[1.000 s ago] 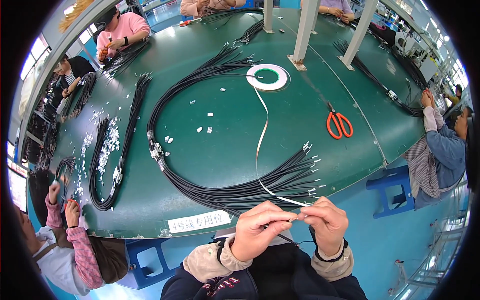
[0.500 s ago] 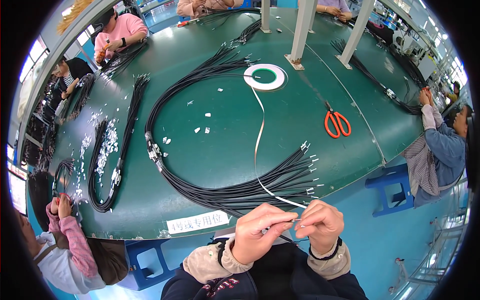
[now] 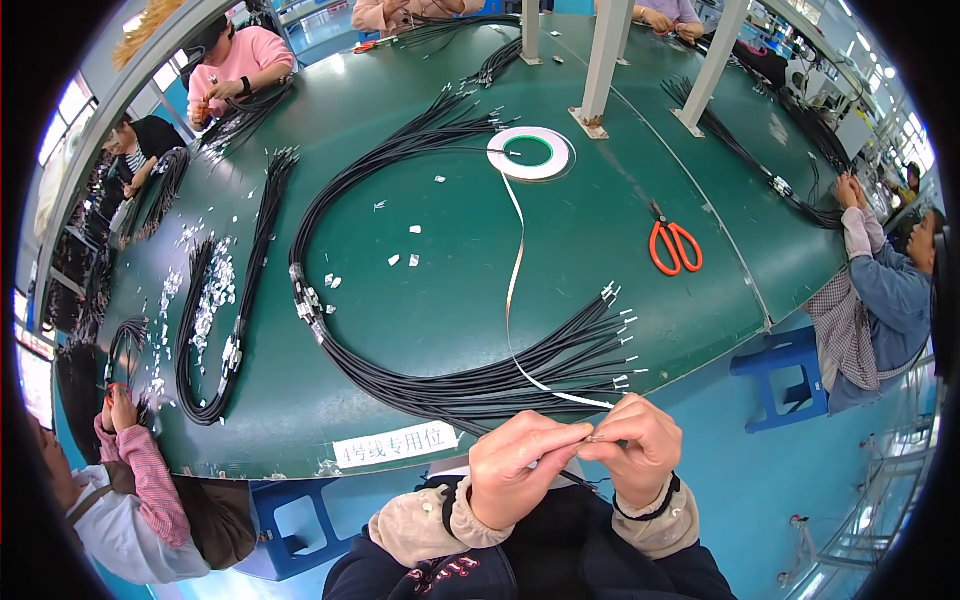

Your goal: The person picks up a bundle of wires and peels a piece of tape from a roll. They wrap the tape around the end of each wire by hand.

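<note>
Both hands meet at the near edge of the green table (image 3: 450,300), fingertips together. Left hand (image 3: 520,470) is curled nearly closed, thumb and forefinger pinching a small wire end (image 3: 594,437) that is too small to make out clearly. Right hand (image 3: 640,450) is likewise closed, its fingertips pinching the same spot from the other side, where a white tape strip (image 3: 515,280) arrives. That strip runs away across the table to a white tape roll (image 3: 530,153) lying flat near a pale post (image 3: 605,60).

Just beyond the hands lies a bundle of black cables (image 3: 480,385), its fanned ends with small metal tips pointing right; the bundle sweeps left and curves far up the table. A white label (image 3: 393,445) is stuck on the table edge to the left of the hands. Orange-handled scissors (image 3: 675,245) lie to the right, well apart from the bundle. Small white scraps (image 3: 405,260) dot the middle of the table. A second cable loop (image 3: 230,300) lies further left among more scraps.

No container shows on the table. Blue stools (image 3: 780,380) stand beside it, and other people sit working around its rim.
</note>
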